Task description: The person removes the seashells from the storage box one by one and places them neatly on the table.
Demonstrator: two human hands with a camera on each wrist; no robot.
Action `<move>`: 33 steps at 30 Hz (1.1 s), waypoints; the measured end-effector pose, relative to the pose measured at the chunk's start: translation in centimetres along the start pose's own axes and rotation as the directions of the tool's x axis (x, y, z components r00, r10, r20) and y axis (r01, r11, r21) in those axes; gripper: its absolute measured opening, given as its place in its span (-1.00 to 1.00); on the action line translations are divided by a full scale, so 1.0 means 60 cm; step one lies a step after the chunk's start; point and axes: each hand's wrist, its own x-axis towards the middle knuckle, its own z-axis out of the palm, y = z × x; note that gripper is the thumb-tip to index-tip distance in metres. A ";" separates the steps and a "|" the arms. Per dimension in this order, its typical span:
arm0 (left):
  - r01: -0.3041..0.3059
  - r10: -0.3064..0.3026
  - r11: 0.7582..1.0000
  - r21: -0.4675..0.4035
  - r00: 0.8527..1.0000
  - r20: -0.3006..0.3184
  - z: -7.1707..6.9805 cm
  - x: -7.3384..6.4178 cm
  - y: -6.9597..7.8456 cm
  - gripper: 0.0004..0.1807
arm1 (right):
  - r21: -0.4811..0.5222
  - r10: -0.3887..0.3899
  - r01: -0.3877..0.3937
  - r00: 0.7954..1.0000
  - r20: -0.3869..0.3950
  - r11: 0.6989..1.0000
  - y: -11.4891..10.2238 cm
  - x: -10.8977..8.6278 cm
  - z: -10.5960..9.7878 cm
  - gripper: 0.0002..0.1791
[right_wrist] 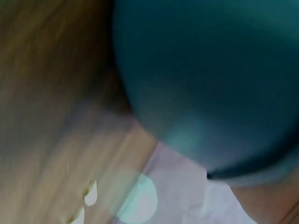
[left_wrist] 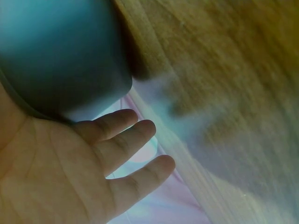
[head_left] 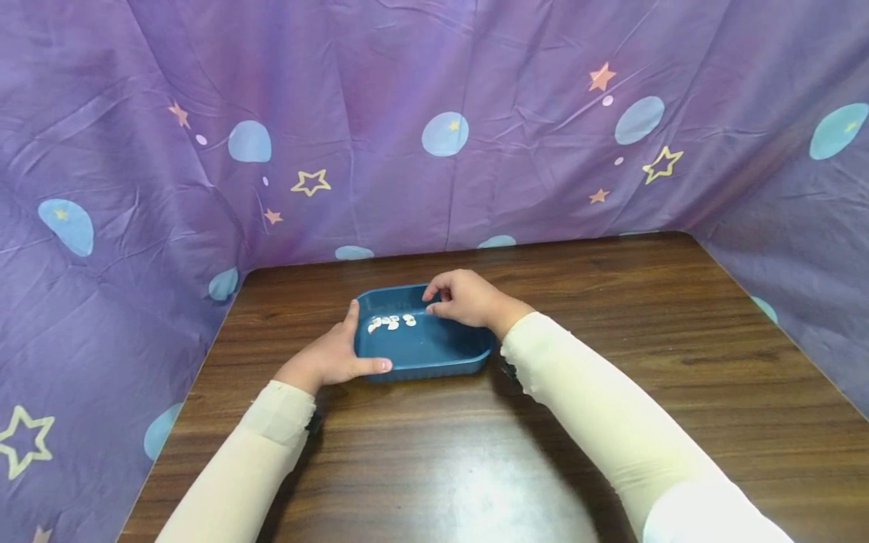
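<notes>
A blue tray (head_left: 421,339) sits on the table, with several small white pieces (head_left: 383,323), flat and flake-like, lying toward its left back part. My left hand (head_left: 333,354) rests against the tray's left end, thumb along the near rim and index finger up by the far left corner. In the left wrist view its other fingers (left_wrist: 140,179) stretch out straight past the tray's wall. Over the tray's far right part is my right hand (head_left: 465,296), fingers bent and a gap showing between thumb and forefinger. Nothing is visible in that gap.
Brown wood-grain table (head_left: 434,452) under the tray. A purple curtain (head_left: 380,151) with stars and planets hangs behind and at both sides. In the right wrist view, two pale small pieces (right_wrist: 90,193) appear beyond the tray's wall, over the table's surface.
</notes>
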 end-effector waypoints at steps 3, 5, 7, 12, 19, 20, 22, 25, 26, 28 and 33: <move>-0.003 0.003 1.000 0.002 1.000 0.001 -0.001 -0.001 0.000 0.53 | 0.014 0.012 -0.012 1.000 0.011 1.000 -0.005 0.007 0.015 -0.77; -0.005 0.005 1.000 0.001 1.000 0.002 -0.001 -0.002 -0.001 0.53 | 0.026 0.022 -0.022 1.000 0.017 0.999 -0.007 0.011 0.023 -0.77; -0.007 0.007 1.000 -0.004 1.000 0.004 -0.001 -0.002 -0.002 0.53 | 0.032 0.028 -0.028 0.999 0.020 0.999 -0.007 0.016 0.032 -0.76; -0.007 0.007 1.000 -0.016 1.000 0.006 -0.002 -0.003 -0.003 0.53 | 0.018 0.043 -0.044 0.998 0.034 0.999 -0.007 0.023 0.049 -0.79; 0.007 -0.007 1.000 -0.015 1.000 0.014 -0.003 -0.002 -0.003 0.53 | -0.029 0.078 -0.075 0.988 0.131 0.997 0.001 0.025 0.060 -0.70; 0.009 -0.009 1.000 -0.014 1.000 0.013 -0.003 -0.001 -0.003 0.53 | -0.035 0.080 -0.075 0.986 0.147 0.997 0.002 0.026 0.060 -0.68; 0.010 -0.010 1.000 -0.012 1.000 0.012 -0.002 0.000 -0.003 0.53 | -0.044 0.085 -0.079 0.982 0.168 0.996 0.004 0.025 0.061 -0.65; 0.012 -0.012 1.000 -0.006 1.000 0.010 -0.001 0.000 -0.003 0.53 | -0.052 0.102 -0.094 0.978 0.183 0.994 0.004 0.025 0.063 -0.59; 0.012 -0.012 1.000 -0.003 1.000 0.009 -0.001 0.000 -0.004 0.53 | -0.050 0.111 -0.103 0.976 0.189 0.993 0.004 0.025 0.063 -0.56; 0.010 -0.010 1.000 0.001 1.000 0.008 -0.001 0.000 -0.004 0.53 | -0.052 0.126 -0.118 0.972 0.200 0.992 0.004 0.024 0.064 -0.52; 0.011 -0.011 1.000 0.007 1.000 0.000 0.000 0.000 -0.004 0.54 | -0.073 0.140 -0.127 0.966 0.219 0.989 0.004 0.026 0.067 -0.46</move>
